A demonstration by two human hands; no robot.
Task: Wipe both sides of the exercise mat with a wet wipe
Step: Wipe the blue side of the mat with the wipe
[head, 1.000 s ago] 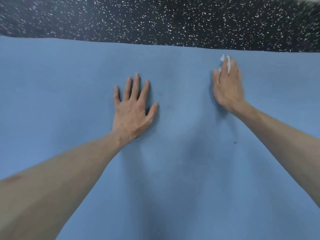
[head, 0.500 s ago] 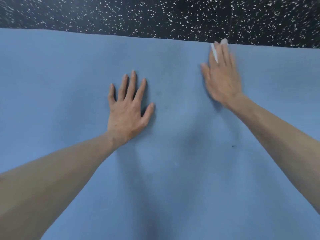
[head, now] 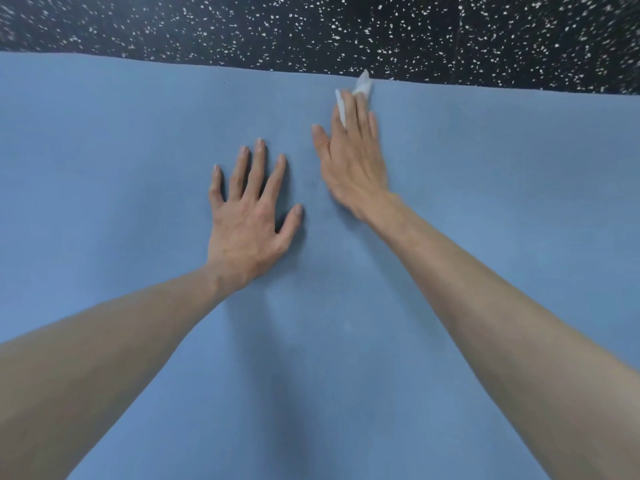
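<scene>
Scene: a head-worn camera looks down along two bare forearms reaching forward over a blue exercise mat (head: 485, 237) that fills most of the view.
Mat: it lies flat under both hands and runs out of view to the left, to the right and towards the person; its far edge sits just beyond the right fingertips.
Floor: a black floor with white speckles (head: 311, 29) shows past the far edge of the mat.
Left hand: the left hand (head: 247, 223) lies palm down on the mat, fingers straight and spread, thumb out to the side, holding nothing.
Right hand: the right hand (head: 349, 161) lies just beside the left one and further forward, fingers straight and close together, pressing a wipe against the mat.
Wipe: a white wet wipe (head: 362, 85) is mostly hidden under the right hand; a crumpled end pokes out past the fingertips at the mat's far edge, and a thin strip shows between two fingers.
Step, as a judgement: the upper face is being wiped near the far edge, with the left hand bracing the mat; the other face cannot be seen.
Handling, as a judgement: the mat looks soft, light and flexible, with a matt face that should grip rather than slide; damp patches may turn slick.
Where to take hold, as a judgement: for turning it over, the far edge just past the right hand is the nearest free rim to lift.
</scene>
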